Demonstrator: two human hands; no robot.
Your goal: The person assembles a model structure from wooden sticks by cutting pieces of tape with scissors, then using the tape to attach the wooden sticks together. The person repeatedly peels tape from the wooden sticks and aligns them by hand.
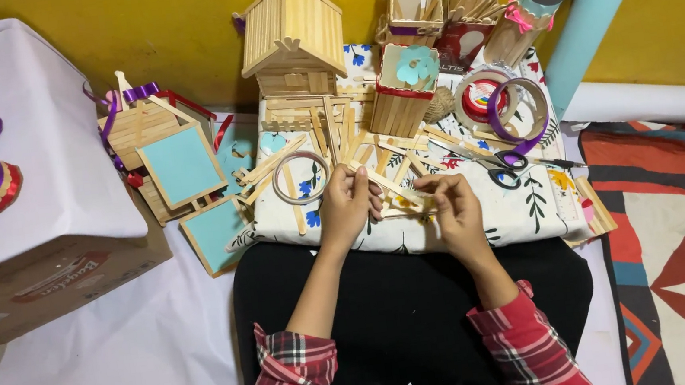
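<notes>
Wooden craft stick [394,184] runs diagonally between both hands, pinched at its upper-left end by the left hand [347,205] and at its lower-right end by the right hand [453,209].

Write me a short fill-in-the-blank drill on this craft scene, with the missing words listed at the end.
1. Both the left hand and the right hand grip wooden ____ over the floral cloth.
2. The stick house stands against a ____ wall.
3. The scissors lie to the person's ____ of the hands.
4. The sleeves are red ____.

Missing words: sticks; yellow; right; plaid
</notes>
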